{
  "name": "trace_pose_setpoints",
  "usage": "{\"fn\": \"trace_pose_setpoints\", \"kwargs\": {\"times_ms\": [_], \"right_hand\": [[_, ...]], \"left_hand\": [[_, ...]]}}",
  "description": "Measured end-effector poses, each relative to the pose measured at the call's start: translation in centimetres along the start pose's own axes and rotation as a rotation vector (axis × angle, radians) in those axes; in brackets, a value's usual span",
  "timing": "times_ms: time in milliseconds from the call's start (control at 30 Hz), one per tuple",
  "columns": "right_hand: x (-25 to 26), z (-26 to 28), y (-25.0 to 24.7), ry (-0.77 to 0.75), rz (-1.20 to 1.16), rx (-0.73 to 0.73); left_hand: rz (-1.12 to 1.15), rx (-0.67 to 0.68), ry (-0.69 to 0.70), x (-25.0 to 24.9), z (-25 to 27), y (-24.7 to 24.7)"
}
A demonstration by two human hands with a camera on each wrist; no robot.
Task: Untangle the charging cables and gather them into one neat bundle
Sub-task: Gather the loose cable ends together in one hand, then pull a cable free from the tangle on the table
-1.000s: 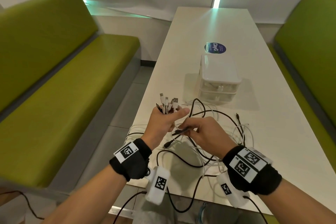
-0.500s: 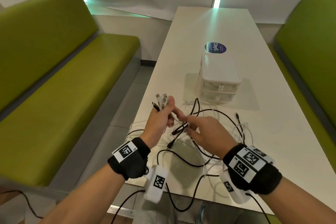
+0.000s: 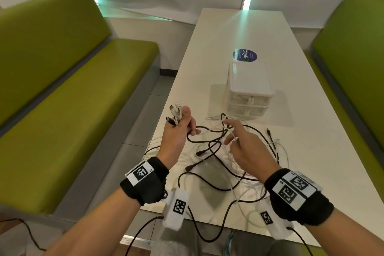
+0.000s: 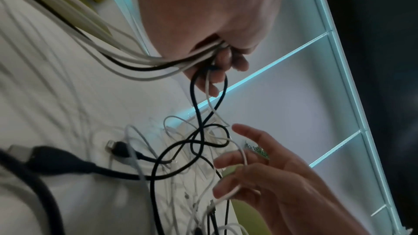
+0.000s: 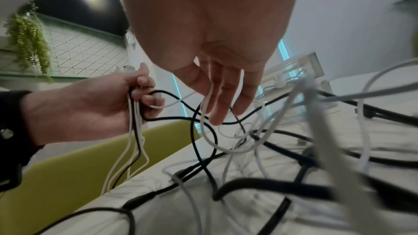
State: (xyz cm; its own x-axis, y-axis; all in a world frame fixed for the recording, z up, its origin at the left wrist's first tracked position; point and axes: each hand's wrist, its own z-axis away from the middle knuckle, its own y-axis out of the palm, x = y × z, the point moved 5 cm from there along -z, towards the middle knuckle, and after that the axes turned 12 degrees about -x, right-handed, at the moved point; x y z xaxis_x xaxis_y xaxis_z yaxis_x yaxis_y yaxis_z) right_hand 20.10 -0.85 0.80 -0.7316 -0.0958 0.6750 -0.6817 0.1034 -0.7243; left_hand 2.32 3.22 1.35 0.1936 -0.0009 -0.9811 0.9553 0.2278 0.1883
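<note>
My left hand (image 3: 184, 123) is raised over the table's left edge and grips a bundle of white and black cable ends (image 3: 175, 112), plugs pointing up. From its fist the cables (image 4: 158, 63) trail down into a tangle of black and white cables (image 3: 216, 151) on the white table (image 3: 311, 131). My right hand (image 3: 233, 136) hovers over the tangle with fingers straight and spread. A thin white cable (image 5: 207, 103) runs loosely between its fingers (image 5: 220, 113). Both hands appear in the wrist views, the left hand (image 5: 141, 96) fisted, the right hand (image 4: 244, 160) spread.
A white two-drawer box (image 3: 249, 87) stands just beyond the tangle, with a round blue sticker (image 3: 244, 55) behind it. Green benches flank the table on the left (image 3: 62, 100) and right (image 3: 353, 52). Some cables hang over the near table edge (image 3: 207, 218).
My right hand has let go of the black plug it pinched, opened its fingers and moved right. My left hand has drawn its bundle up and to the left.
</note>
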Motion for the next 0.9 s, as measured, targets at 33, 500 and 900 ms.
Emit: {"fn": "trace_pose_setpoints", "kwargs": {"times_ms": [33, 500, 900], "right_hand": [[-0.3, -0.1, -0.4, 0.017, -0.008, -0.036], [-1.1, -1.3, -4.2, 0.071, -0.157, -0.315], [-0.3, -2.2, -6.0, -0.026, -0.109, -0.399]], "left_hand": [[-0.024, -0.020, 0.012, 0.0, -0.2, -0.2], [-0.201, -0.127, 0.215, -2.3, -1.2, -2.4], [-0.033, -0.186, 0.185, -3.0, -2.5, -2.8]]}}
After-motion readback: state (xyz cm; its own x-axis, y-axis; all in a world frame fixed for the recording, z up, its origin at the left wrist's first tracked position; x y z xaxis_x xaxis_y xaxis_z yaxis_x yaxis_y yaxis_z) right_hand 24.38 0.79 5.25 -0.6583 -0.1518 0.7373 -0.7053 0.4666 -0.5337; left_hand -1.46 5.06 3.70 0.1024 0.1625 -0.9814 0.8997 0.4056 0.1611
